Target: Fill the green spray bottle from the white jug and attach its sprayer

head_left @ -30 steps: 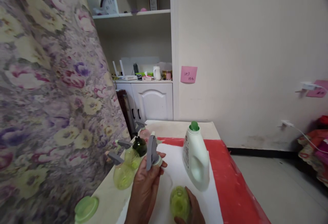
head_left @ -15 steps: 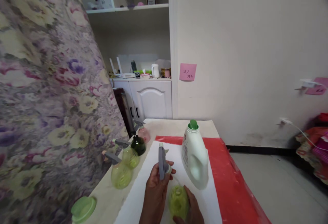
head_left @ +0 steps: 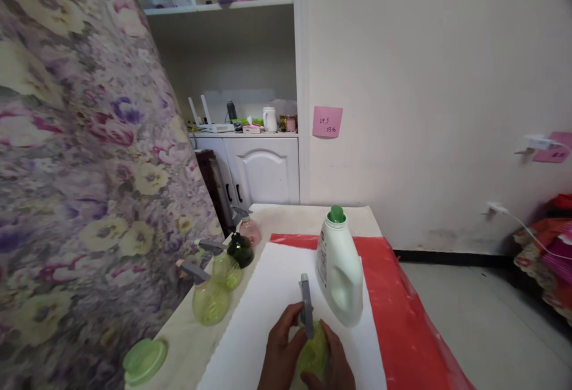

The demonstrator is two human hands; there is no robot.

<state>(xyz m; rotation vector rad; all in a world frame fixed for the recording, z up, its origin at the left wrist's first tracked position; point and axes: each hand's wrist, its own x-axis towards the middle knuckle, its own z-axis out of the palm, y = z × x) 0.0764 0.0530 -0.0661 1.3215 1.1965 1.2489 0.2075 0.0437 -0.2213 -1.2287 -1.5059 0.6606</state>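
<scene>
My left hand (head_left: 285,342) is closed around the grey spray head (head_left: 306,305), its fingers at the collar. The head sits at the mouth of a yellow-green spray bottle (head_left: 310,357); whether the threads are engaged I cannot tell. Around the right side of that bottle's body, my right hand (head_left: 336,357) is wrapped, steadying it over the white sheet (head_left: 250,318). Just beyond them stands a large pale-green jug (head_left: 340,271) with a green spout (head_left: 336,214) and a handle on its right.
Along the table's left side stand two yellow-green spray bottles (head_left: 211,303), a dark green one (head_left: 240,250) and a pink one (head_left: 250,230). A green lid (head_left: 145,361) lies at the near left. Red plastic sheeting (head_left: 397,312) covers the right side. A floral curtain (head_left: 102,175) hangs at left.
My left hand has brought the spray head down and to the right, from above and beside the bottle onto its mouth. My right hand still holds the bottle. The view has shifted slightly.
</scene>
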